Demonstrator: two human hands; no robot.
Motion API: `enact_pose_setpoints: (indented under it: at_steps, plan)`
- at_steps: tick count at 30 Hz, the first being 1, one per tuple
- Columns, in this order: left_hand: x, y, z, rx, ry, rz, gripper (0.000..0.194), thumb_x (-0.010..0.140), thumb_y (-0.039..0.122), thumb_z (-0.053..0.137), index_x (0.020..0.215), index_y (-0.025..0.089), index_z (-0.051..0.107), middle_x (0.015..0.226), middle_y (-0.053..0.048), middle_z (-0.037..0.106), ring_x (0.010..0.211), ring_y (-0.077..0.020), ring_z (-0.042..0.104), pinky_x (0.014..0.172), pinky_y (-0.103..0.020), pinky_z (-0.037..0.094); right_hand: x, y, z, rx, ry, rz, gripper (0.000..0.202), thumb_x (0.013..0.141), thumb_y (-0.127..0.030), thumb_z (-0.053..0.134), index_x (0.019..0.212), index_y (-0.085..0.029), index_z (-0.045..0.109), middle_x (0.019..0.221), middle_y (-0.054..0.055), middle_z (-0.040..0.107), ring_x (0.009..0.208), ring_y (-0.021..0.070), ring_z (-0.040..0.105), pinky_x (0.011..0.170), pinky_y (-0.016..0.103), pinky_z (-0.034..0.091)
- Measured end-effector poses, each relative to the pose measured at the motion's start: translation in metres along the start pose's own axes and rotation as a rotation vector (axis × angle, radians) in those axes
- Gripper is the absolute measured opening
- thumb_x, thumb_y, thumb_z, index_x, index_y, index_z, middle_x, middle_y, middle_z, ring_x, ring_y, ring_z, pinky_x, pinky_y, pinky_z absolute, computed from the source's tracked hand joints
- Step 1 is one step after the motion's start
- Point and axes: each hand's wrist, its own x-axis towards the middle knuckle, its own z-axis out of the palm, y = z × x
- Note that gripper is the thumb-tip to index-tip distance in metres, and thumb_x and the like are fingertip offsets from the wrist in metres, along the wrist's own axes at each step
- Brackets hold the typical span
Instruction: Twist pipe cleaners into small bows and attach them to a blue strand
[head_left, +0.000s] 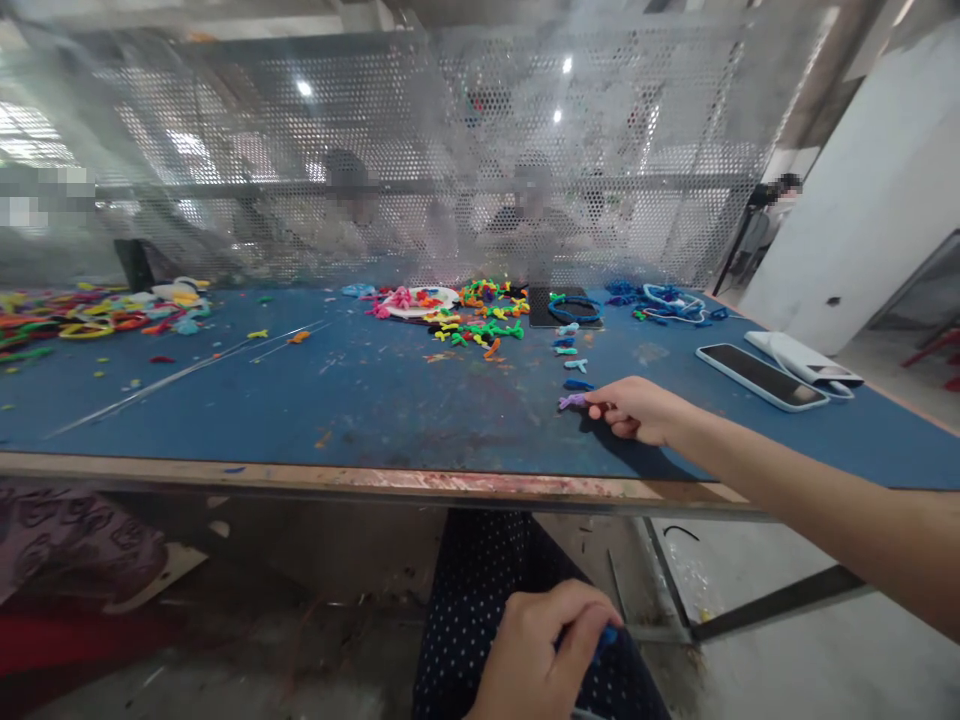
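My right hand [634,408] reaches over the blue tabletop near its front edge. Its thumb and forefinger pinch one end of a small purple fuzzy piece [571,401]. Just behind that lies a dark blue piece [578,385], and further back a light blue forked piece [577,366] and a few more small pieces form a line. Low in the view, my left hand [551,650] is closed above my lap, with a blue fuzzy piece [604,643] showing between its fingers. Most of that piece is hidden.
Colourful fuzzy pieces [90,312] lie at the left; more surround a white plate [442,299] at the back. A black tray [544,308] holds a blue ring. A phone [761,376] and a white power bank [802,360] lie right. Behind stands a perforated screen [450,150].
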Motion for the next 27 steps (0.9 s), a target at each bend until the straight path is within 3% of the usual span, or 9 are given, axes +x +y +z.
enact_pose_setpoints:
  at_steps: [2, 5, 7, 10, 15, 20, 23, 27]
  plan:
    - [-0.001, -0.003, 0.001, -0.178, 0.107, -0.083, 0.044, 0.092, 0.049, 0.041, 0.079, 0.017, 0.068, 0.053, 0.000, 0.054, 0.043, -0.0088, 0.046, 0.044, -0.020, 0.031, -0.021, 0.003, 0.008, 0.007, 0.031, -0.040, 0.024, 0.076, -0.033, 0.067, 0.068, -0.015, 0.054, 0.049, -0.004, 0.047, 0.034, 0.0010, 0.023, 0.033, 0.017, 0.011]
    - [0.000, -0.006, 0.003, -0.445, 0.213, -0.170, 0.051, 0.085, 0.065, 0.041, 0.080, 0.017, 0.059, 0.045, 0.008, 0.032, 0.035, -0.0051, 0.027, 0.037, -0.017, 0.018, -0.068, 0.017, 0.027, -0.015, 0.064, -0.148, 0.022, 0.080, -0.039, 0.060, 0.083, -0.018, 0.057, 0.051, -0.005, 0.050, 0.036, 0.0040, 0.029, 0.036, 0.018, 0.019]
    - [0.003, -0.005, 0.004, -0.522, 0.246, -0.192, 0.051, 0.082, 0.068, 0.043, 0.081, 0.019, 0.054, 0.049, 0.009, 0.028, 0.036, -0.0043, 0.025, 0.035, -0.016, 0.018, -0.101, 0.030, 0.041, -0.174, -0.014, -0.243, 0.021, 0.082, -0.037, 0.058, 0.075, -0.018, 0.058, 0.050, -0.004, 0.051, 0.045, 0.0072, 0.041, 0.044, 0.019, 0.030]
    - [0.005, -0.001, 0.005, -0.501, 0.279, -0.207, 0.049, 0.080, 0.068, 0.047, 0.086, 0.020, 0.050, 0.058, 0.008, 0.035, 0.040, -0.0047, 0.030, 0.035, -0.015, 0.025, -0.137, 0.053, 0.056, -0.276, -0.117, -0.215, 0.025, 0.082, -0.038, 0.057, 0.068, -0.018, 0.060, 0.053, -0.002, 0.052, 0.052, 0.0102, 0.045, 0.050, 0.022, 0.033]
    - [0.000, -0.004, 0.005, -0.340, 0.285, -0.156, 0.042, 0.085, 0.063, 0.044, 0.086, 0.021, 0.045, 0.053, 0.008, 0.042, 0.042, -0.0064, 0.034, 0.040, -0.017, 0.026, -0.152, 0.081, 0.063, -0.297, -0.186, -0.151, 0.015, 0.072, -0.032, 0.064, 0.070, -0.018, 0.062, 0.051, -0.004, 0.049, 0.048, 0.0087, 0.038, 0.048, 0.023, 0.027]
    - [-0.004, -0.016, 0.003, -0.204, 0.230, -0.102, 0.039, 0.080, 0.055, 0.058, 0.086, 0.022, 0.040, 0.051, 0.008, 0.040, 0.044, -0.0085, 0.035, 0.044, -0.019, 0.027, -0.149, 0.088, 0.056, -0.401, -0.202, -0.237, 0.019, 0.076, -0.029, 0.058, 0.061, -0.018, 0.054, 0.052, -0.004, 0.045, 0.051, 0.0095, 0.037, 0.049, 0.022, 0.027]
    - [-0.007, -0.015, 0.001, -0.170, 0.233, -0.128, 0.036, 0.074, 0.045, 0.067, 0.086, 0.022, 0.042, 0.049, 0.010, 0.037, 0.042, -0.0083, 0.033, 0.044, -0.020, 0.026, -0.148, 0.086, 0.048, -0.399, -0.024, -0.278, 0.026, 0.082, -0.035, 0.053, 0.061, -0.019, 0.051, 0.054, -0.003, 0.045, 0.052, 0.0113, 0.041, 0.050, 0.023, 0.031]
    - [-0.015, -0.010, -0.009, -0.170, 0.291, -0.245, 0.022, 0.082, 0.040, 0.056, 0.088, 0.022, 0.045, 0.048, 0.011, 0.032, 0.039, -0.0075, 0.031, 0.042, -0.019, 0.025, -0.142, 0.083, 0.036, -0.388, 0.297, -0.291, 0.030, 0.086, -0.043, 0.048, 0.065, -0.021, 0.051, 0.054, -0.002, 0.046, 0.050, 0.0132, 0.043, 0.049, 0.024, 0.033]
